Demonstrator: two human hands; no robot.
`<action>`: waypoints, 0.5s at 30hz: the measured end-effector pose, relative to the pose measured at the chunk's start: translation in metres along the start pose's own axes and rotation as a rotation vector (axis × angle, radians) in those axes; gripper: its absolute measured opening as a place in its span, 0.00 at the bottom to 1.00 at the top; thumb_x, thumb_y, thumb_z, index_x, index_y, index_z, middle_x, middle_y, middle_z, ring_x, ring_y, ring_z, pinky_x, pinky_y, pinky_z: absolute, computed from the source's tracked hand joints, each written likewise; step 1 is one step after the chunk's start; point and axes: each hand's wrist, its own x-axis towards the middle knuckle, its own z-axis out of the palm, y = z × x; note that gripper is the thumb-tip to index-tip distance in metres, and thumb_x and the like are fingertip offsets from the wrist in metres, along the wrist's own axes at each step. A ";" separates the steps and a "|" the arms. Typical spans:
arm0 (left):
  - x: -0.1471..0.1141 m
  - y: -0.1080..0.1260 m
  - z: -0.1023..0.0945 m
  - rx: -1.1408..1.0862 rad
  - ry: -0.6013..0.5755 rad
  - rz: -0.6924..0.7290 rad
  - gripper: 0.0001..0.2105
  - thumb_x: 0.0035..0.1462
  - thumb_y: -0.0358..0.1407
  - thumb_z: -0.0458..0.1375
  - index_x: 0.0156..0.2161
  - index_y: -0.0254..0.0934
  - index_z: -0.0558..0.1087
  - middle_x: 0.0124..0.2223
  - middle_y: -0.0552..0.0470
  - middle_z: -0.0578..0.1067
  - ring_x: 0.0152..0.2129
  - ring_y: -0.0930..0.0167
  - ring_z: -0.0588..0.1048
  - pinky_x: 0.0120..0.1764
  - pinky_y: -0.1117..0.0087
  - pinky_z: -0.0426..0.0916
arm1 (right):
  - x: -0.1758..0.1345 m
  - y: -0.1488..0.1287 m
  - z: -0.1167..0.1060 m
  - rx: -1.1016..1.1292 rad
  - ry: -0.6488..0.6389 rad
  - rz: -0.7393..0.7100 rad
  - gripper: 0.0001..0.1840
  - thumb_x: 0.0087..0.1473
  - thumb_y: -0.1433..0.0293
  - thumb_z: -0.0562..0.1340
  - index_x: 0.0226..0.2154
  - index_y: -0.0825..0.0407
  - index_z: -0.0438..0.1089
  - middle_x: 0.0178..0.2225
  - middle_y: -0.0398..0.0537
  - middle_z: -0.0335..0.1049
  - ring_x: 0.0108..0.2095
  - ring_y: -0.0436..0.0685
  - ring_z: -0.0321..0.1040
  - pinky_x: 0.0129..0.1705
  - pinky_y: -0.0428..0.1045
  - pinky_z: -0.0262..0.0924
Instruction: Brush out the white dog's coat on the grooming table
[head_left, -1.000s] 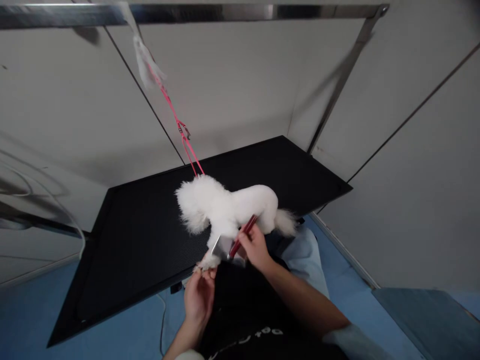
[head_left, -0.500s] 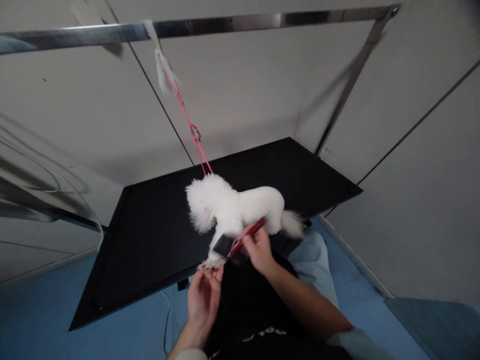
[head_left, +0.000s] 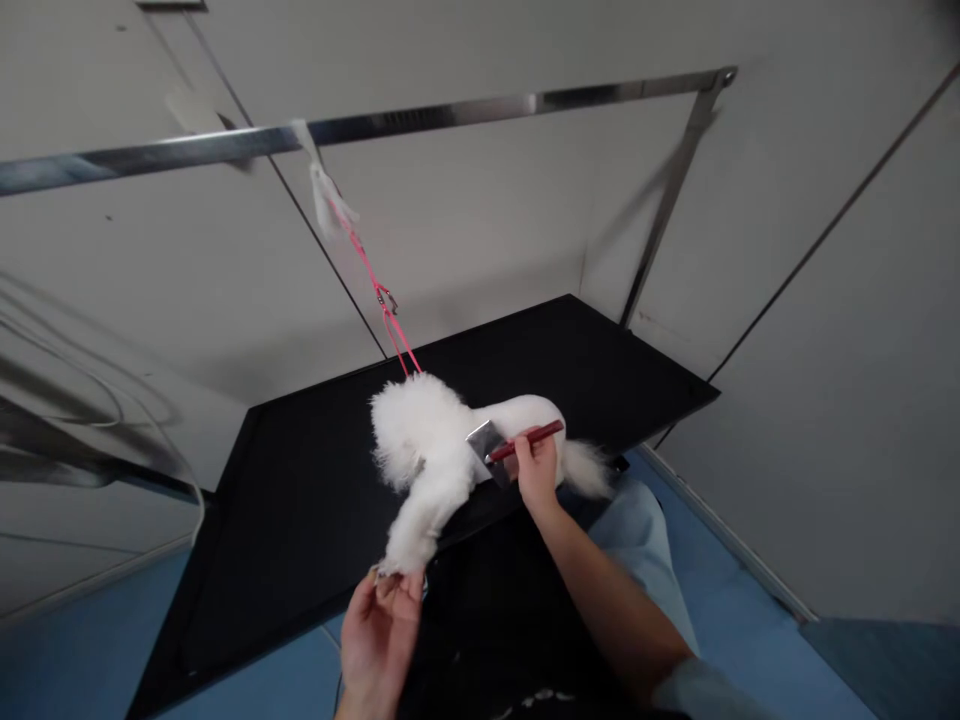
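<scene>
A small white fluffy dog [head_left: 420, 430] stands on a black grooming table [head_left: 292, 520], its head toward the left and its tail on the right. One front leg stretches down past the near table edge, and my left hand [head_left: 381, 630] is closed round the paw at its end. Fingers of my right hand [head_left: 537, 472] wrap the dark red handle of a slicker brush [head_left: 487, 450]. The brush's flat head lies over the dog's side, just behind the shoulder; whether the pins touch the coat cannot be made out.
A pink lead [head_left: 367, 265] runs from the dog's neck up to a white tie on a metal bar [head_left: 450, 115]. The bar's upright [head_left: 667, 210] stands at the table's back right. Pale wall panels rise behind. A white cable [head_left: 169, 405] hangs at left.
The brush in my right hand has moved up and away from the front leg to the dog's side. My left hand has drawn the paw down and to the left, stretching the leg.
</scene>
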 end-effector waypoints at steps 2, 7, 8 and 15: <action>-0.003 0.003 0.007 -0.092 0.150 -0.070 0.04 0.47 0.27 0.58 0.24 0.35 0.70 0.21 0.54 0.73 0.25 0.72 0.78 0.41 0.65 0.78 | 0.001 0.001 0.001 0.024 -0.151 0.014 0.14 0.48 0.59 0.61 0.33 0.47 0.58 0.30 0.45 0.71 0.33 0.58 0.73 0.38 0.55 0.69; -0.010 0.008 0.023 -0.134 0.335 -0.139 0.07 0.50 0.26 0.54 0.24 0.35 0.71 0.23 0.52 0.75 0.25 0.72 0.78 0.38 0.66 0.78 | 0.004 0.001 -0.002 0.070 0.017 0.026 0.15 0.48 0.58 0.62 0.33 0.47 0.58 0.29 0.44 0.71 0.34 0.58 0.73 0.41 0.56 0.69; -0.011 0.007 0.025 -0.122 0.345 -0.140 0.07 0.50 0.26 0.54 0.25 0.35 0.71 0.23 0.52 0.75 0.25 0.72 0.78 0.37 0.66 0.78 | 0.002 0.001 -0.003 0.077 0.022 0.004 0.15 0.48 0.58 0.62 0.33 0.47 0.58 0.30 0.44 0.71 0.34 0.58 0.73 0.42 0.56 0.68; -0.012 -0.017 0.040 -0.033 0.292 -0.044 0.09 0.52 0.24 0.52 0.26 0.34 0.73 0.25 0.52 0.76 0.27 0.72 0.77 0.40 0.68 0.77 | -0.030 0.008 -0.001 0.199 -0.140 0.191 0.21 0.43 0.57 0.67 0.36 0.49 0.61 0.26 0.39 0.68 0.26 0.54 0.70 0.31 0.51 0.68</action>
